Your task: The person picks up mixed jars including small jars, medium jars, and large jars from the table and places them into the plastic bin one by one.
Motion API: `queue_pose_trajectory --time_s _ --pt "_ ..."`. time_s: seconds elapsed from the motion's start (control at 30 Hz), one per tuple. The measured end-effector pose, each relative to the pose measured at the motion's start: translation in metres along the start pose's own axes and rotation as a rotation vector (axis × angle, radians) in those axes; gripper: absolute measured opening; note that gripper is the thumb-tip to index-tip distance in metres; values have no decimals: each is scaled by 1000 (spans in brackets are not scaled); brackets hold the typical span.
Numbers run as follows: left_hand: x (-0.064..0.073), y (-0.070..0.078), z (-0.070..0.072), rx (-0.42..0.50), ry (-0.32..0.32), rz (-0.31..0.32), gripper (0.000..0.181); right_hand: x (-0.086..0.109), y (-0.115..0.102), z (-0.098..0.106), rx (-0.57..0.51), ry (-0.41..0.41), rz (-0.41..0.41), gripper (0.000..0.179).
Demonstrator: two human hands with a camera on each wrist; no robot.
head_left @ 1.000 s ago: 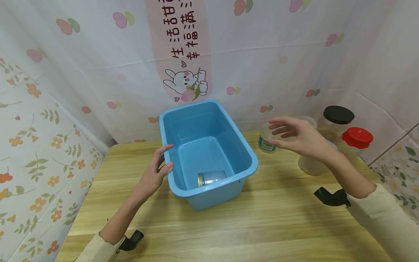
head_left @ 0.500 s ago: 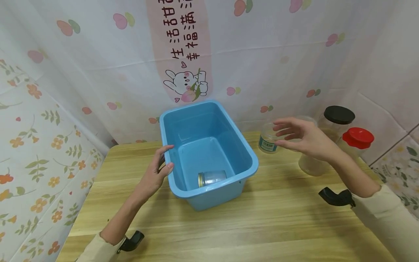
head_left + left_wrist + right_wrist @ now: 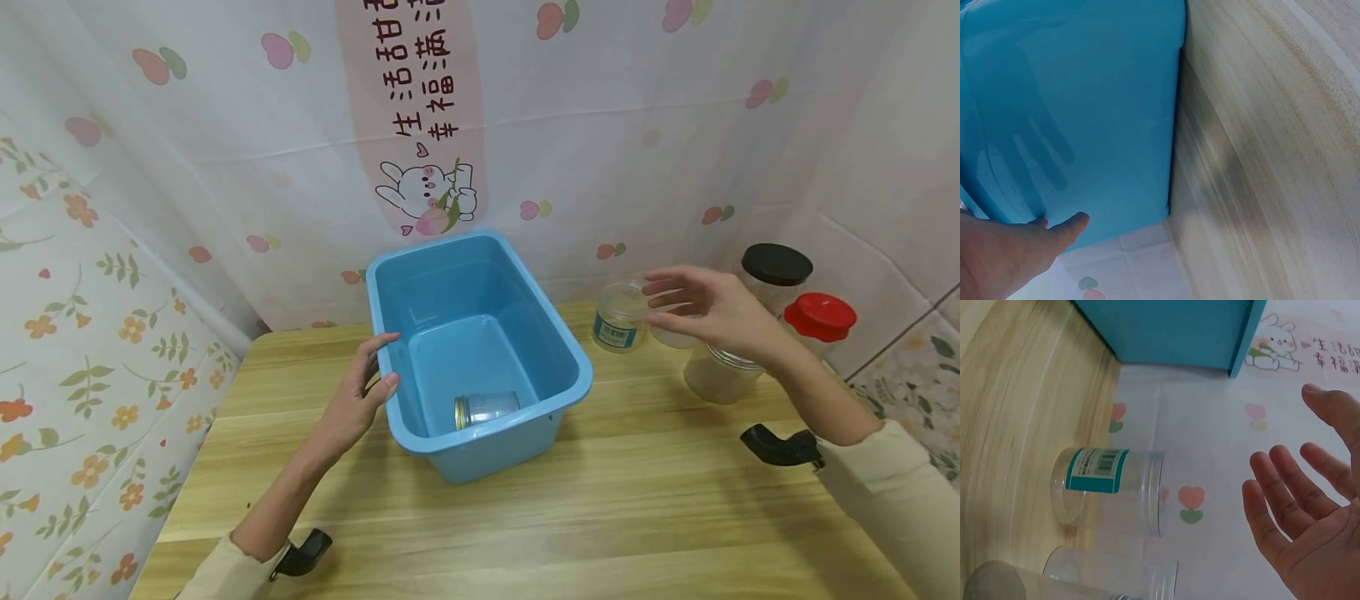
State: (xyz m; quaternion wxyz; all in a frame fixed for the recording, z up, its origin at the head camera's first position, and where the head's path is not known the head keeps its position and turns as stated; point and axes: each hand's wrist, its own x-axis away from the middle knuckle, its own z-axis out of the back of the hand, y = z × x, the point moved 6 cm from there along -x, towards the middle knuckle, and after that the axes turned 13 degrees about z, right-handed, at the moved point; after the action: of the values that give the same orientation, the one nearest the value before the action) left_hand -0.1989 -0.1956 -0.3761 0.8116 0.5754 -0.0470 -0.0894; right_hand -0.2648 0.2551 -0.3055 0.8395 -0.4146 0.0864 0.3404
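Observation:
My left hand point(image 3: 358, 392) is at the left rim of a blue plastic basin point(image 3: 577, 367), its index fingertip and thumb tip overlapping the rim. In the left wrist view its lower fingers point(image 3: 1072, 226) show beside the basin's outer wall point(image 3: 1104, 112). A clear jar point(image 3: 489, 406) with a gold-coloured rim lies on its side inside the basin. My right hand point(image 3: 708, 308) is spread with nothing in it, above several clear jars. Nearest below it are a clear jar with a teal label point(image 3: 615, 333) and another clear jar point(image 3: 1110, 569), partly hidden in the head view.
At the right stand a jar with a black lid point(image 3: 777, 264), a jar with a red lid point(image 3: 820, 317) and a clear jar point(image 3: 720, 375) in front, all on the wooden table point(image 3: 525, 533). A printed curtain point(image 3: 600, 125) hangs behind.
My right hand has drifted right, away from the teal-labelled jar, uncovering more of it and of the clear jar in front. The left hand and the basin have stayed in place.

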Motion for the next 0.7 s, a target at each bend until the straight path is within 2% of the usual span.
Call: queue_pose_trajectory --time_s 0.7 --pt "0 1 -1 2 7 2 54 19 21 26 38 52 -44 52"
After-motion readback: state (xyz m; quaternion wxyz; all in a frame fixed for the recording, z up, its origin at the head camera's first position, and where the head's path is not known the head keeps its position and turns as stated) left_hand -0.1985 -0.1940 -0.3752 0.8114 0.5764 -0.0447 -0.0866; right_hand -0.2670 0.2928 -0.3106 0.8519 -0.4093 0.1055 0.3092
